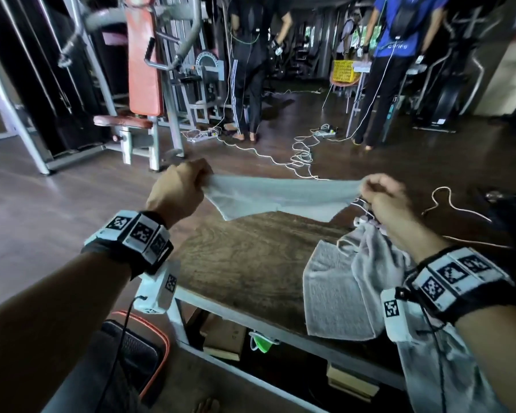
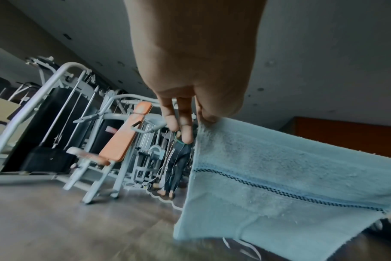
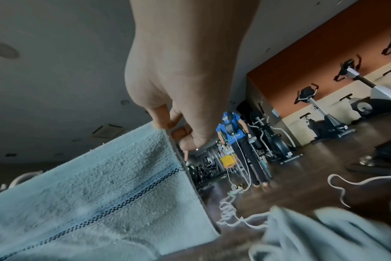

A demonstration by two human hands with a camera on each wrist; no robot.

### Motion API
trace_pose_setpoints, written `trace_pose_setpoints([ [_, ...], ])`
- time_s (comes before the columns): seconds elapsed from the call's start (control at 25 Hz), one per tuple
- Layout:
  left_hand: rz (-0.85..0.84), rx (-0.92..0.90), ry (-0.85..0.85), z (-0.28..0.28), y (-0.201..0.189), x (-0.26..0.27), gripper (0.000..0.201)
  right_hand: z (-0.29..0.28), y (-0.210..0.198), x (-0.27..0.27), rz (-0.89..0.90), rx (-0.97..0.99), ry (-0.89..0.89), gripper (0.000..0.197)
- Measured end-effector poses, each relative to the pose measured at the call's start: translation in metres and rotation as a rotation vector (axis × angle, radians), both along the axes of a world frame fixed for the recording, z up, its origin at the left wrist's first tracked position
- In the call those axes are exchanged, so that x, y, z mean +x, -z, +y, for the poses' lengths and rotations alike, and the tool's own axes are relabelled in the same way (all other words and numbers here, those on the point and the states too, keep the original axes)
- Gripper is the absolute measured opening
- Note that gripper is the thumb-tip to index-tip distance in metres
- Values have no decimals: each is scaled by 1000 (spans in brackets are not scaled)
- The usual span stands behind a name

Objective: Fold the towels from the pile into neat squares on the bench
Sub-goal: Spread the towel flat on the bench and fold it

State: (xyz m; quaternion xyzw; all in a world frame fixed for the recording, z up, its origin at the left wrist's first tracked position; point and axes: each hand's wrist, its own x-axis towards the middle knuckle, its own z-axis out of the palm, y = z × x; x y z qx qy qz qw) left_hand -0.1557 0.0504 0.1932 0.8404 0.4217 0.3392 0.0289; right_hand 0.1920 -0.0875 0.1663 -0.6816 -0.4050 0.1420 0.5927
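A pale grey towel [image 1: 277,196] hangs stretched in the air above the far edge of the wooden bench [image 1: 239,263]. My left hand [image 1: 188,186] pinches its left corner and my right hand [image 1: 379,193] pinches its right corner. In the left wrist view the towel [image 2: 279,176] shows a dark checked stripe, with thumb and forefinger clamped on its top corner. The right wrist view shows the same towel [image 3: 101,190] held at its upper corner by my right hand [image 3: 167,130]. A pile of grey towels [image 1: 349,287] lies on the bench's right side.
White cables [image 1: 301,156] trail over the dark floor beyond the bench. An orange-padded gym machine [image 1: 143,70] stands at the back left. Two people [image 1: 251,70] stand farther off near a yellow basket [image 1: 344,70]. Boxes sit on the shelf under the bench.
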Motion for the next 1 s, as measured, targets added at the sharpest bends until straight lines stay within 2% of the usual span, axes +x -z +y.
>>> trace_pose_setpoints([
  [0.16,174,-233,16,-40,70,-23,24,-58,83,-33,-199,-173,7,17],
  [0.24,304,-345,75,-61,94,-31,19,-86,112,-45,-187,-284,35,13],
  [0.36,465,-470,156,-86,108,-40,19,-112,121,-56,-120,-364,65,8],
  [0.56,500,-557,230,-100,112,-57,22,-128,106,-62,-153,-422,17,7],
  [0.72,371,-550,215,-92,120,-59,14,-118,104,-58,-171,-446,19,8],
  [0.8,262,-493,155,-82,125,-54,6,-103,108,-55,-198,-464,32,10],
  [0.88,174,-432,85,-67,134,-46,10,-81,113,-47,-224,-484,34,12],
  [1.0,128,-441,16,-44,144,-29,11,-47,119,-39,-261,-520,33,12],
])
